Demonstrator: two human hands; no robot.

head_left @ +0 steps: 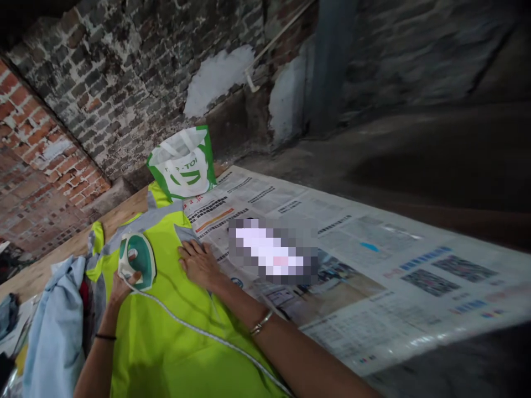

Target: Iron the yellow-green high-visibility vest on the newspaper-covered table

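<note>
Gripping corded clothes iron (144, 258) in left hand (123, 284) at 8 o'clock in view, atop fluorescent-yellow reflective-striped garment (166, 354); resting right hand (201, 266) at iron's 3 o'clock, flat on garment, grip released.

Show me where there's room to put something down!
The printed sheet looks open to the right of the blurred-out thing, out to the sheet's right edge; a smaller gap lies between that thing and the bag. It's crowded on the left: yellow garment, iron, left hand, right hand, blue cloth.
</note>
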